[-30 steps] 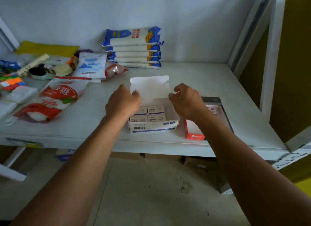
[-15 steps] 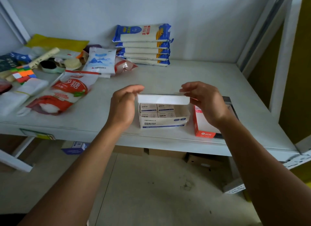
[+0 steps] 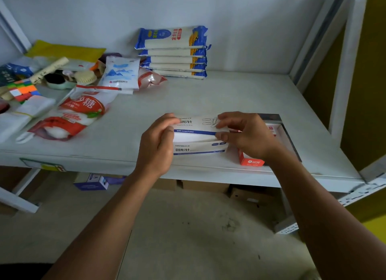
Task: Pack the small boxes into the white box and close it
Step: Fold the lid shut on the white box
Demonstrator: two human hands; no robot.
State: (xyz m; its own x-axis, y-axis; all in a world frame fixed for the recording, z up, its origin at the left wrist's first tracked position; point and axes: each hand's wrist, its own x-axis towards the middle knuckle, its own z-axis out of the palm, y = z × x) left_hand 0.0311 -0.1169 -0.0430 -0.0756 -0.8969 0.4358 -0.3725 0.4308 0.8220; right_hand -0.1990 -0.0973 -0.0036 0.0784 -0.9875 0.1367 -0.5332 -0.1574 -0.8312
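White box (image 3: 199, 149) on shelf (image 3: 240, 96), lid folded down — contents hidden; left hand (image 3: 156, 146), right hand (image 3: 246, 133) pinching lid

left hand (image 3: 156, 145): fingers curled, thumb up | right hand (image 3: 245, 133): fingers pinching | forearms extended

i read this as a stockroom or the back of a small shop. i'm looking at a white metal shelf (image 3: 240, 96) on slotted uprights (image 3: 346, 58), against a bare wall. a stack of identical blue-and-white packets (image 3: 173, 52) sits at its back edge, and bagged goods, a red-and-white sugar bag (image 3: 77, 114) among them, crowd the left end with a brush (image 3: 85, 76) and a colour cube (image 3: 23, 89). cardboard cartons (image 3: 204, 185) sit on the concrete floor under the front edge.
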